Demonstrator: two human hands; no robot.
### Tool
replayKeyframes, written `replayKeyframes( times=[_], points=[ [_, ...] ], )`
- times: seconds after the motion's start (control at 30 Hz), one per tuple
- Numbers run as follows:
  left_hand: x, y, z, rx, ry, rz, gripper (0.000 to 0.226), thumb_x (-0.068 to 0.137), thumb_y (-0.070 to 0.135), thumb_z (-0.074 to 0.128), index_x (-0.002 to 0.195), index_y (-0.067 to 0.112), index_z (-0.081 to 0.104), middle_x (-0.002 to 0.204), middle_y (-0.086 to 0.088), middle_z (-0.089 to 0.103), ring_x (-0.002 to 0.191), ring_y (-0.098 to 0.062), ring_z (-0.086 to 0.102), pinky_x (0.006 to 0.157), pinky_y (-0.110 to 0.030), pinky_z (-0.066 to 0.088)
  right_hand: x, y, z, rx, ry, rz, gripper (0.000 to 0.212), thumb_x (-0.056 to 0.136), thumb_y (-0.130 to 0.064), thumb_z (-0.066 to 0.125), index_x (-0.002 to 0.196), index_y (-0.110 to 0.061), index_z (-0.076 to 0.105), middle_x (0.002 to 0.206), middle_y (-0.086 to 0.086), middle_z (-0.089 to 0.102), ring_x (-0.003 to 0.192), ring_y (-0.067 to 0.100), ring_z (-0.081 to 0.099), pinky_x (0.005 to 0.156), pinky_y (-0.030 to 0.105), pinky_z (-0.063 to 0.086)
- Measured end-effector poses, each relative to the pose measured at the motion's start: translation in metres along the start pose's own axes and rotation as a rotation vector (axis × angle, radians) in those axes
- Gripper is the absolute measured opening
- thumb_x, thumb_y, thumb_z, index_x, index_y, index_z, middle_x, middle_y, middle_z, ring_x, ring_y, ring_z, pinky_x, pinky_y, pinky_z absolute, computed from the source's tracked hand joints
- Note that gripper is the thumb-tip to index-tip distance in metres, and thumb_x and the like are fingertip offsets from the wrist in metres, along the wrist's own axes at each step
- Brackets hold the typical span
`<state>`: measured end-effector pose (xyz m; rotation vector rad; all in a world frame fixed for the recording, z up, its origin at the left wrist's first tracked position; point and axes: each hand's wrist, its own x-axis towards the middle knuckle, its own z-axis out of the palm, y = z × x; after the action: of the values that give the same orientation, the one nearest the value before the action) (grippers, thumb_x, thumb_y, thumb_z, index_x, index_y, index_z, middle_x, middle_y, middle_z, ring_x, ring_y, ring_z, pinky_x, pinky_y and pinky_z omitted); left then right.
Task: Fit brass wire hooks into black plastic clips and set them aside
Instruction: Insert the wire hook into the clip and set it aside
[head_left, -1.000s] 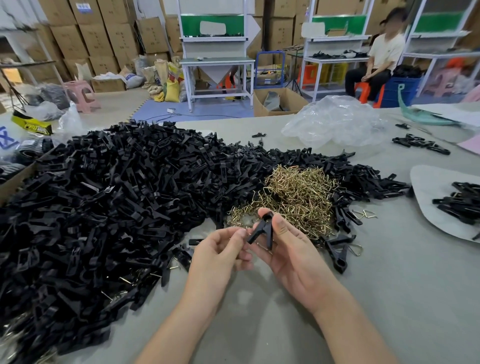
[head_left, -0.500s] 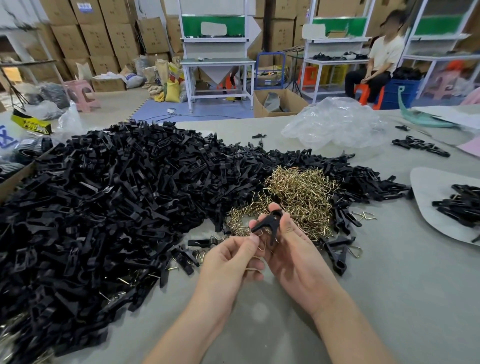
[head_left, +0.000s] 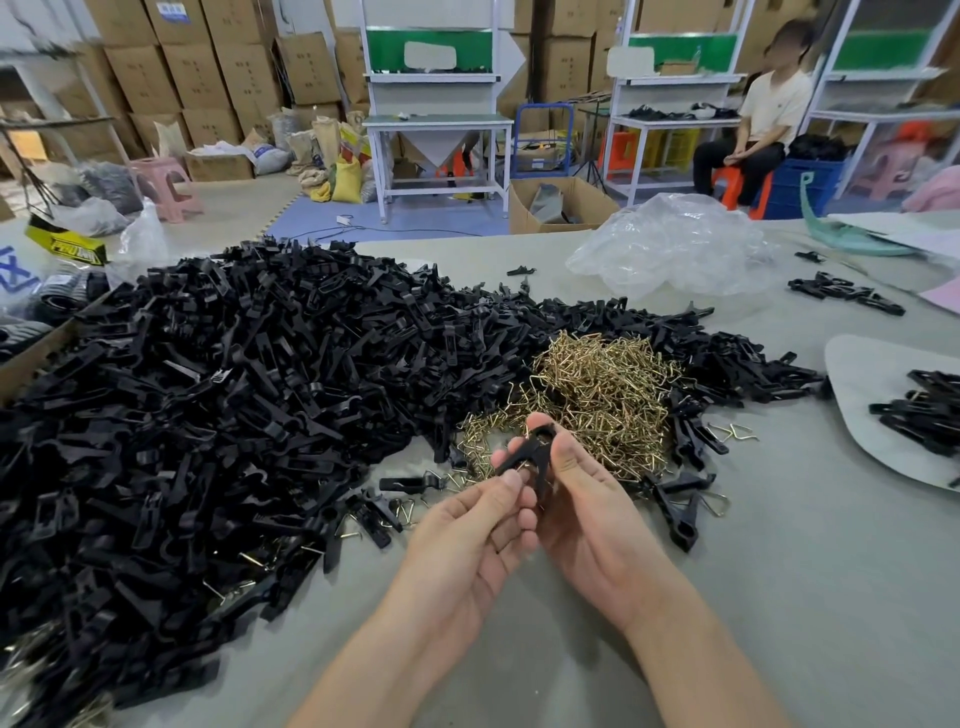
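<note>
Both hands raised over near tabletop (head_left: 779, 597). Right hand (head_left: 587, 514) and left hand (head_left: 467, 540) pinch one black clip (head_left: 530, 457), fingers curled round it, near side of brass hook pile (head_left: 597, 395).

A: What sort of place is this?
B: A small assembly workshop. Cardboard boxes (head_left: 145, 78) line the back wall, and white workbenches (head_left: 436, 122) stand on the floor.
A: And up close?
B: A grey table (head_left: 805, 597) bears a huge heap of black plastic clips (head_left: 234, 389) beside a pile of brass wire hooks (head_left: 602, 384).
</note>
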<state>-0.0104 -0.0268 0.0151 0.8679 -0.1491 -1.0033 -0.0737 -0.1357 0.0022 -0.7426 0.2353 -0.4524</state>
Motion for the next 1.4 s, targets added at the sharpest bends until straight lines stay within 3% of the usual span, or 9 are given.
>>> replayKeyframes(
  times=[0.17,0.37,0.47,0.53,0.67,0.8,1.17,1.3,1.4],
  points=[
    [0.003,-0.012,-0.003,0.277,0.001,0.201,0.015,0.077,0.023,0.07,0.075,0.009,0.075,0.074,-0.008,0.07,0.06,-0.011,0.063,0.059,-0.022,0.055,-0.001,-0.001,0.0,0.018,0.064,0.055,0.033,0.095,-0.037,0.054,0.115,-0.014,0.068,0.097,0.017,0.069,0.069,0.021,0.064,0.054,0.032,0.054],
    [0.0,-0.029,-0.007,1.2,0.198,0.552,0.032,0.087,0.067,0.045,0.097,0.039,0.055,0.081,0.028,0.067,0.075,0.008,0.06,0.061,-0.01,0.041,0.001,0.004,0.011,0.156,0.174,0.083,0.026,0.101,-0.034,0.05,0.093,-0.013,0.062,0.083,0.005,0.06,0.077,0.021,0.061,0.086,0.035,0.054],
    [0.0,-0.033,-0.003,1.343,0.196,0.59,0.046,0.094,0.062,0.034,0.131,0.038,0.049,0.122,0.032,0.058,0.113,0.009,0.051,0.086,-0.008,0.039,0.0,0.007,0.015,0.125,0.222,0.018,0.024,0.101,-0.027,0.049,0.085,-0.013,0.061,0.082,0.007,0.061,0.08,0.023,0.064,0.086,0.036,0.056],
    [-0.001,-0.033,0.0,1.417,0.164,0.586,0.048,0.101,0.052,0.032,0.146,0.036,0.037,0.144,0.022,0.049,0.13,-0.003,0.046,0.099,-0.023,0.041,0.0,0.009,0.015,0.047,0.261,-0.013,0.023,0.1,-0.024,0.049,0.085,-0.013,0.062,0.083,0.008,0.064,0.083,0.024,0.067,0.081,0.035,0.06],
    [-0.005,-0.028,0.005,1.61,0.134,0.558,0.043,0.105,0.036,0.032,0.148,0.034,0.03,0.143,0.011,0.051,0.119,-0.015,0.058,0.091,-0.034,0.048,0.0,0.012,0.012,-0.152,0.265,-0.049,0.019,0.1,-0.021,0.046,0.088,-0.014,0.058,0.088,0.009,0.067,0.085,0.025,0.07,0.078,0.034,0.056],
    [-0.007,-0.027,0.006,1.596,0.161,0.512,0.041,0.105,0.035,0.034,0.146,0.034,0.032,0.138,0.009,0.055,0.112,-0.018,0.061,0.087,-0.036,0.048,-0.001,0.013,0.012,-0.224,0.252,-0.054,0.019,0.101,-0.021,0.044,0.088,-0.014,0.057,0.09,0.011,0.07,0.09,0.029,0.071,0.086,0.041,0.055],
    [-0.002,-0.032,0.0,1.395,0.265,0.563,0.026,0.099,0.024,0.052,0.123,0.031,0.059,0.101,0.0,0.07,0.09,-0.025,0.065,0.074,-0.042,0.051,-0.004,0.021,0.021,-0.087,0.303,-0.059,0.02,0.104,-0.022,0.041,0.09,-0.014,0.053,0.089,0.011,0.071,0.078,0.032,0.071,0.065,0.034,0.059],
    [0.005,-0.033,-0.005,1.34,0.28,0.593,0.008,0.098,0.024,0.056,0.1,0.027,0.063,0.081,0.003,0.068,0.077,-0.022,0.063,0.059,-0.028,0.041,-0.003,0.025,0.02,-0.107,0.28,-0.058,0.025,0.105,-0.027,0.039,0.088,-0.018,0.054,0.092,0.01,0.071,0.082,0.03,0.072,0.071,0.036,0.06],
    [0.009,-0.03,-0.008,1.336,0.239,0.605,0.011,0.098,0.026,0.056,0.105,0.032,0.061,0.078,0.013,0.06,0.074,-0.012,0.054,0.063,-0.014,0.04,-0.002,0.022,0.02,-0.059,0.257,-0.044,0.026,0.106,-0.03,0.039,0.091,-0.018,0.055,0.095,0.01,0.071,0.084,0.029,0.072,0.074,0.037,0.062]
  ],
)
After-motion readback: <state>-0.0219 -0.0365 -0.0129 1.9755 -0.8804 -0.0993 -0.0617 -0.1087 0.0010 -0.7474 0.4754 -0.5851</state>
